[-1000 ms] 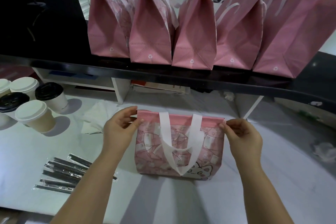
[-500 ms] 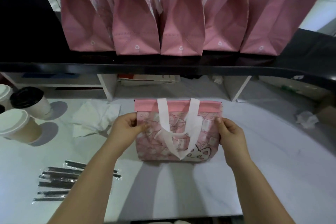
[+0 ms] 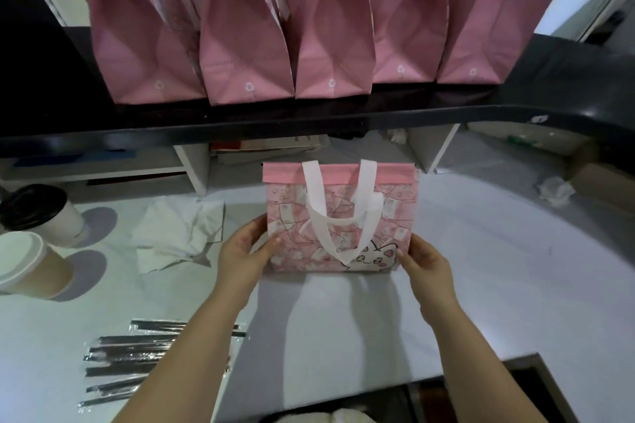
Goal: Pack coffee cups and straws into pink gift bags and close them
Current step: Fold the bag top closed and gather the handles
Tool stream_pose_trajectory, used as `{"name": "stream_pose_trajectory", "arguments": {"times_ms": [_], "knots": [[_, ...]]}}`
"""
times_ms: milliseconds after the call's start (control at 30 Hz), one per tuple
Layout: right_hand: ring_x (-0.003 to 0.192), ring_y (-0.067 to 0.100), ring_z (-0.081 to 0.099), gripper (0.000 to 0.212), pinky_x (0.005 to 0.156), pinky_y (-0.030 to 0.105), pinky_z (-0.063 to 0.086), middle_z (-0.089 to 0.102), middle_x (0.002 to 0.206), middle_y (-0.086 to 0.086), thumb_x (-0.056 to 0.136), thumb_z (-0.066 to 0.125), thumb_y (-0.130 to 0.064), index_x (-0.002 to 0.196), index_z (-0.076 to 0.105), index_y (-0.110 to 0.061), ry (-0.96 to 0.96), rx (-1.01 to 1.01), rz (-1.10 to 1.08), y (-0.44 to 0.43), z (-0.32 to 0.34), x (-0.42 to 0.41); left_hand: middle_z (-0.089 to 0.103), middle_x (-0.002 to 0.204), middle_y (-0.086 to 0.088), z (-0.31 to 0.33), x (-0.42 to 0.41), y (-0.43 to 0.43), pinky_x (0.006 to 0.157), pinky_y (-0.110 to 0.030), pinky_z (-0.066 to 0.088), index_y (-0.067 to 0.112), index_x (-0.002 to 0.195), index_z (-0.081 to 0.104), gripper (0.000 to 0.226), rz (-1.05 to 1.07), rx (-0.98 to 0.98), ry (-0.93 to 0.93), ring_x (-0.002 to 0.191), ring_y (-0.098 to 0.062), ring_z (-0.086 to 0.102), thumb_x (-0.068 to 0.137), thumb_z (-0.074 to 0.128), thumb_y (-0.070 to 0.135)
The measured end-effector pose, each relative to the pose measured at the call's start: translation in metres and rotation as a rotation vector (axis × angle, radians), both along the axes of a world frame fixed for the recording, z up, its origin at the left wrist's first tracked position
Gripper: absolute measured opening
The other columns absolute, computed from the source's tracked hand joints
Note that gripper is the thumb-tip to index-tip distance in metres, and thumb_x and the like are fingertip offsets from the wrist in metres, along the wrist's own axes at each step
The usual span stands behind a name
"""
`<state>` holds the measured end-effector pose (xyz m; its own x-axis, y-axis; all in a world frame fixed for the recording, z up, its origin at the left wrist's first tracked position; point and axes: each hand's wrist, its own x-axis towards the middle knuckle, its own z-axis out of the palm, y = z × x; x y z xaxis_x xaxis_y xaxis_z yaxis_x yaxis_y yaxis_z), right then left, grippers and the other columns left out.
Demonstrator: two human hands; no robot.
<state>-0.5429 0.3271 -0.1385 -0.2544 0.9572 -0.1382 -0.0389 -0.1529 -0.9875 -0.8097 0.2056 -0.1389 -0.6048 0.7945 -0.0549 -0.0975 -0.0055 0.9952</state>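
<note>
A pink gift bag (image 3: 395,216) with a cat print and white handles stands upright on the white counter, its top closed flat. My left hand (image 3: 242,251) grips its lower left side and my right hand (image 3: 424,264) holds its lower right corner. Two coffee cups stand at the far left, one with a black lid (image 3: 37,213) and one with a white lid (image 3: 29,264). Several wrapped black straws (image 3: 137,364) lie near the front left, partly under my left forearm.
Several closed pink bags (image 3: 244,55) stand in a row on the black shelf (image 3: 549,103) above the counter. A crumpled white napkin (image 3: 175,233) lies left of the bag, and another crumpled tissue (image 3: 555,187) sits at the right. The counter's front edge (image 3: 378,388) runs below my arms.
Both hands slid down from the bag's top corners to its lower sides. The bag now stands farther back, closer to the shelf, and the view has tilted down.
</note>
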Motion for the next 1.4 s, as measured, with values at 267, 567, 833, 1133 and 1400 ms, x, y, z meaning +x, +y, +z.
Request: {"name": "stream_pose_trajectory", "arguments": {"times_ms": [267,567,833,1133,1400], "knots": [[0.094,0.007,0.07,0.026,0.069,0.012,0.052,0.075,0.099,-0.008,0.091,0.064,-0.007,0.101,0.072,-0.029,-0.038,0.02,0.014,-0.001,0.004,-0.015,0.073,0.11,0.004,0.008,-0.014,0.013,0.085,-0.023,0.056,0.022,0.114,0.067,0.039,-0.103,-0.011,-0.045,0.104,-0.012,0.068,0.084,0.068,-0.004],[0.11,0.011,0.064,0.044,0.089,0.035,0.052,0.069,0.119,-0.008,0.09,0.063,-0.005,0.125,0.058,-0.03,-0.028,0.013,0.159,0.023,0.013,-0.024,0.072,0.111,0.009,0.013,-0.034,0.035,0.091,-0.034,0.053,0.028,0.12,0.059,0.055,-0.332,-0.222,-0.008,0.108,-0.012,0.066,0.075,0.079,0.003],[0.106,0.011,0.067,0.036,0.078,0.018,0.054,0.071,0.115,-0.003,0.09,0.064,-0.004,0.122,0.064,-0.02,0.014,-0.007,0.165,0.03,0.004,-0.01,0.072,0.11,0.01,-0.003,-0.037,0.022,0.087,-0.023,0.051,0.03,0.115,0.062,0.041,-0.35,-0.256,0.012,0.104,-0.004,0.066,0.084,0.073,0.007],[0.08,0.012,0.072,0.015,0.079,0.029,0.054,0.076,0.084,0.0,0.082,0.072,-0.001,0.087,0.074,-0.015,-0.075,-0.081,-0.119,0.016,-0.021,-0.016,0.075,0.076,0.004,-0.028,-0.016,0.014,0.062,-0.016,0.053,0.013,0.083,0.071,0.007,0.004,-0.24,0.027,0.068,-0.006,0.069,0.084,0.073,0.006],[0.076,0.013,0.07,0.017,0.067,0.016,0.051,0.075,0.078,-0.002,0.078,0.071,0.005,0.082,0.069,-0.011,-0.158,-0.068,-0.14,0.015,-0.031,-0.004,0.076,0.083,0.0,-0.045,-0.011,-0.002,0.073,-0.022,0.054,0.016,0.086,0.072,0.023,0.071,-0.249,0.04,0.08,-0.016,0.072,0.076,0.076,-0.004]]}}
